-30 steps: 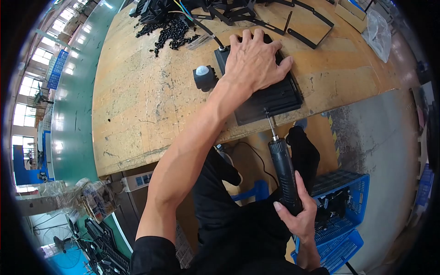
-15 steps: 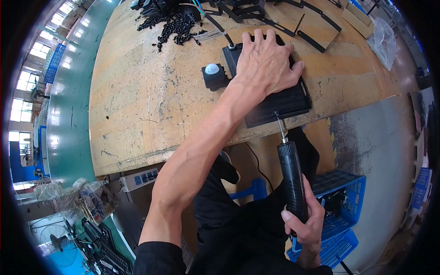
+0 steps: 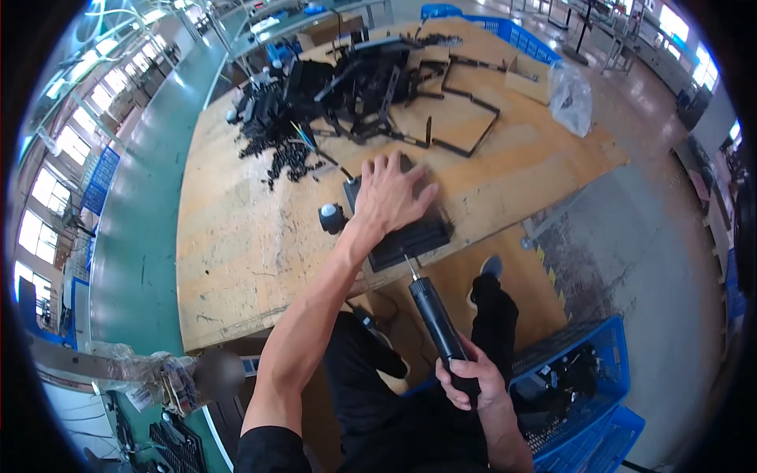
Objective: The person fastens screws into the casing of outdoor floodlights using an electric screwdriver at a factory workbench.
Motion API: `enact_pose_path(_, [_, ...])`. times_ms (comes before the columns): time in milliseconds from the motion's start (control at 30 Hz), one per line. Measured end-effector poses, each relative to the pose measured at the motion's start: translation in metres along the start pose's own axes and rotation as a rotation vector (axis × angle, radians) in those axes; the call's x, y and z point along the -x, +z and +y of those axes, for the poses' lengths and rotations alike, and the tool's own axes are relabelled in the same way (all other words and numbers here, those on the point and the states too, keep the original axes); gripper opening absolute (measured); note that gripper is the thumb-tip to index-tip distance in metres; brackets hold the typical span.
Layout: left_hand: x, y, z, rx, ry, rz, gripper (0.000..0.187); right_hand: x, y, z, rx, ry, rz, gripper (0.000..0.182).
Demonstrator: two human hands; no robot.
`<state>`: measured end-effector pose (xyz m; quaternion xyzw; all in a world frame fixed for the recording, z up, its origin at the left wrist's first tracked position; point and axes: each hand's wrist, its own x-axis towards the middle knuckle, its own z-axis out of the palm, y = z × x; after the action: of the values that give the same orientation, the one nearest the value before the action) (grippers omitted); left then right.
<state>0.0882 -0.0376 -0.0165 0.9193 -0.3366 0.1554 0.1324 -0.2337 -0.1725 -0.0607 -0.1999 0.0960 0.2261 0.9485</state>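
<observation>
My left hand [image 3: 389, 197] lies with fingers spread over a flat black ribbed housing [image 3: 428, 235], which looks like a floodlight body, at the table's near edge. A small black sensor [image 3: 331, 218] with a white dome sticks out from the housing's left side. A cable [image 3: 337, 167] leaves its far left corner, ending in bare coloured wires. My right hand [image 3: 475, 377] is wrapped round the lower part of a black electric screwdriver [image 3: 436, 314]. The screwdriver points up and away from me, its bit tip right at the housing's near edge.
Behind the housing lie a heap of small black screws [image 3: 290, 162], several black brackets [image 3: 471, 98] and piled black parts [image 3: 303, 91]. A cardboard box [image 3: 527, 81] and a clear plastic bag [image 3: 570, 98] sit at the right. Blue crates [image 3: 615, 359] stand on the floor at lower right.
The head view has tilted up and pulled back, bringing the far table into sight. My left hand stays on the housing; the screwdriver stays in my right hand, its bit still at the near edge.
</observation>
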Motion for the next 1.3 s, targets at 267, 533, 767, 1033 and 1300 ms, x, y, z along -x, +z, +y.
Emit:
enact_pose_path(267, [0.069, -0.021, 0.068, -0.044, 0.026, -0.051, 0.093, 0.050, 0.019, 0.003, 0.713, -0.257, 0.319, 0.088])
enact_pose_path(533, [0.109, -0.002, 0.073, -0.024, 0.232, 0.202, 0.051, 0.028, -0.135, 0.048, 0.773, -0.118, 0.727, 0.082])
enact_pose_path(767, [0.270, -0.177, 0.116, 0.205, 0.042, 0.259, 0.070, 0.002, -0.180, 0.046, 0.904, 0.050, 0.607, 0.057])
enact_pose_path(1033, [0.551, -0.374, 0.188, 0.076, -0.980, 0.305, 0.073, -0.005, -0.075, 0.069, 1.173, 0.208, 0.482, 0.025])
enact_pose_path(1300, [0.743, -0.364, -0.042, -1.023, -1.093, 0.291, 0.057, -0.018, -0.112, 0.056, 1.149, 0.327, 0.491, 0.024])
